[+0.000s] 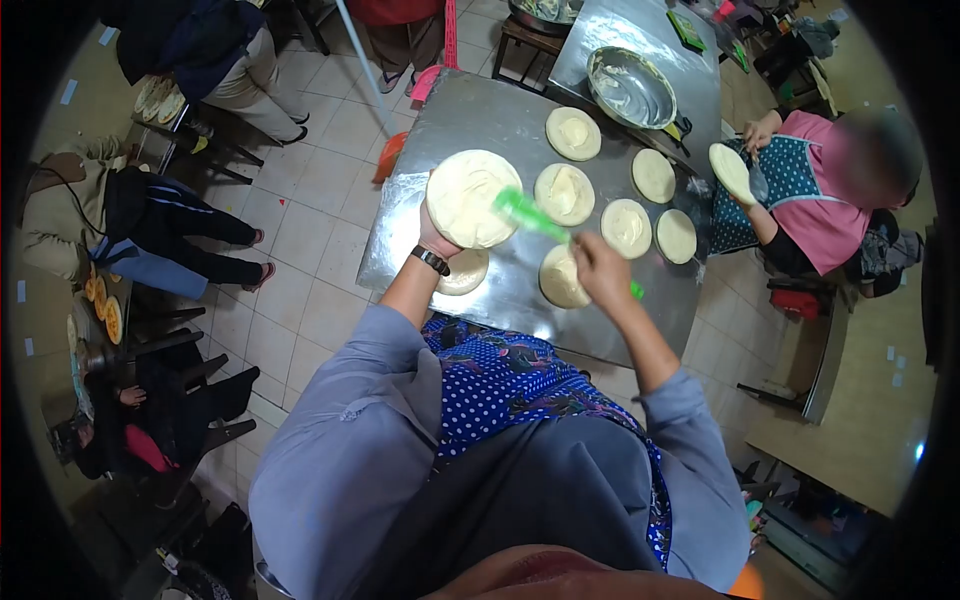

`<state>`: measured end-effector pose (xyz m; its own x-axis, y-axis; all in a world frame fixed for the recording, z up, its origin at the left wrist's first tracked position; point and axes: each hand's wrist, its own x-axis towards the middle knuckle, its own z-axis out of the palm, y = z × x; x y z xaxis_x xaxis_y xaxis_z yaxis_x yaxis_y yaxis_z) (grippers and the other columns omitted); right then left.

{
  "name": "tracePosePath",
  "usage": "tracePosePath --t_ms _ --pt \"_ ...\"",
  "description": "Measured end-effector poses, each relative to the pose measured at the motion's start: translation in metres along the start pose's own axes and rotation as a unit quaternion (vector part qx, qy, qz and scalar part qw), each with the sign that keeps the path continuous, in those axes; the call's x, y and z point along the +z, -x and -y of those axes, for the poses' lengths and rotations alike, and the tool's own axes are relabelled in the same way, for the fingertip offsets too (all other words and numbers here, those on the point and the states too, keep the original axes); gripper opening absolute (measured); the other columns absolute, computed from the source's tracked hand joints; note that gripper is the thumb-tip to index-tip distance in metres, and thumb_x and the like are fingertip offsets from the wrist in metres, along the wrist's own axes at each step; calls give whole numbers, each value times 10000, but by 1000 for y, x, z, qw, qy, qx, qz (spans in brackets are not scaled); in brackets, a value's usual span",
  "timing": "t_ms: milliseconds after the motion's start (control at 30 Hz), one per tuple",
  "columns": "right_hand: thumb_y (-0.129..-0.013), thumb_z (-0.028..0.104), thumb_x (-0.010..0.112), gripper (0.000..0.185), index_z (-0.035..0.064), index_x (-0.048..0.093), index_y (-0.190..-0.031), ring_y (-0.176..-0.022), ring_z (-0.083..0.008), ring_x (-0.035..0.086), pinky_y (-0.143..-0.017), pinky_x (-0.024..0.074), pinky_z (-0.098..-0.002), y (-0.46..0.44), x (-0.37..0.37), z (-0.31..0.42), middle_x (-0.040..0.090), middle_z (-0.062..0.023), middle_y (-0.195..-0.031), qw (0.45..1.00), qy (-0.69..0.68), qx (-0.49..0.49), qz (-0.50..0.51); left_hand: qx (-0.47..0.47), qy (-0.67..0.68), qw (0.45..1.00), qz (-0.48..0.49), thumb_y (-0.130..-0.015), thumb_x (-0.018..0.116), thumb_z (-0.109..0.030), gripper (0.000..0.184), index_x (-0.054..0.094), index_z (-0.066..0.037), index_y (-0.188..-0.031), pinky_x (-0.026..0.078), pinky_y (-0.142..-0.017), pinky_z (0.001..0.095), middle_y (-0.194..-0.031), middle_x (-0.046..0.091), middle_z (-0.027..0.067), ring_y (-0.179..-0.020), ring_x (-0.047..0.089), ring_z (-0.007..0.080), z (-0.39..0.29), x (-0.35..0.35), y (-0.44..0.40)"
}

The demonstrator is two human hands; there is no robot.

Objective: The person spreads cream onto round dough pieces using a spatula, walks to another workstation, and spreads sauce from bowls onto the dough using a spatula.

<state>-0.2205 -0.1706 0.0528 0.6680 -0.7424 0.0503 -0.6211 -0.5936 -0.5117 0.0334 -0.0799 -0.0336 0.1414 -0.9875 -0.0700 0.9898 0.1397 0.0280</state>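
Note:
My left hand (437, 236), with a dark watch at the wrist, holds up a pale round cake layer (455, 218) from below; most of its fingers are hidden under it. Cream is smeared across the top of this layer. In my right hand (602, 270) is a green spatula (535, 216), its blade over the layer's right edge and slightly blurred. Beneath the raised layer, another round cake (464, 273) lies on the metal table (415, 130). A further round (562, 277) lies partly behind my right hand. Several more rounds, such as one with a dab of cream (564, 195), lie farther back.
At the back right stands a metal bowl (632, 92) with cream around its inside. A co-worker in a pink top (820, 170) holds another round (733, 172) at the table's right side. Other people stand at left. An orange dustpan (391, 157) is beside the table's left edge.

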Motion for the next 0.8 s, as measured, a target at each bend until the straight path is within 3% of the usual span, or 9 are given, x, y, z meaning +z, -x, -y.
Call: tracePosePath --t_ms 67,167,233,333,367,467,533,633,800 --pt "-855 165 598 168 61 625 -983 -754 -259 617 -694 472 -344 18 3 10 635 -142 -796 971 -176 30 162 12 40 999 26 -946 306 -548 661 386 -50 -1372 339 -1061 486 -1377 438 173 -1248 441 347 -3 0 -2" --pt "-873 159 593 163 46 614 -989 -701 -197 568 -673 451 -311 10 18 24 602 -117 -733 958 -232 59 159 28 -84 993 -73 -935 320 -562 669 389 -60 -1373 339 -1061 483 -1376 441 165 -1250 437 344 -2 4 -4" --pt "-891 158 579 157 49 611 -999 -694 -152 540 -672 445 -294 -11 34 26 583 -98 -712 947 -287 140 43 -19 -49 997 -61 -919 332 -592 689 392 -80 -1375 336 -1061 487 -1382 438 154 -1253 434 343 1 0 -10" --pt "-895 151 573 165 40 600 -1013 -673 -141 538 -644 443 -290 -6 44 42 586 -105 -706 932 -320 90 146 -12 -48 998 -49 -911 332 -610 695 386 -102 -1383 335 -1059 493 -1395 425 144 -1256 433 340 6 -1 -15" --pt "-895 151 573 165 40 600 -1013 -673 -141 538 -644 443 -290 -10 45 41 586 -105 -706 932 -320 90 145 14 -83 990 -109 -905 334 -620 700 389 -107 -1379 348 -1047 502 -1386 432 144 -1248 440 335 7 -1 -17" --pt "-887 139 580 173 37 598 -1025 -685 -131 538 -648 451 -306 -26 48 36 610 -110 -727 940 -316 97 87 -62 -45 995 -70 -924 367 -533 648 383 -62 -1370 355 -1036 533 -1369 435 175 -1241 440 364 3 -9 -17" --pt "-872 150 586 172 54 611 -1012 -715 -188 594 -662 469 -335 -40 29 48 632 -123 -786 953 -282 99 55 -66 -41 995 -69 -919 375 -548 662 384 -60 -1367 352 -1035 541 -1362 439 177 -1242 437 369 2 -13 -17" --pt "-825 151 593 161 91 622 -972 -761 -342 613 -614 484 -407 -33 19 46 613 -120 -864 989 -96 -97 49 -54 -64 995 -60 -925 323 -593 685 385 -78 -1373 367 -1030 513 -1350 461 160 -1228 452 360 -6 -12 -15" --pt "-740 87 617 181 125 615 -916 -682 -280 601 -573 471 -395 -20 -27 14 543 -79 -761 984 103 -143 24 -29 -14 998 -45 -927 299 -597 700 379 -70 -1380 330 -1056 522 -1398 414 170 -1260 422 370 -28 -5 -8"
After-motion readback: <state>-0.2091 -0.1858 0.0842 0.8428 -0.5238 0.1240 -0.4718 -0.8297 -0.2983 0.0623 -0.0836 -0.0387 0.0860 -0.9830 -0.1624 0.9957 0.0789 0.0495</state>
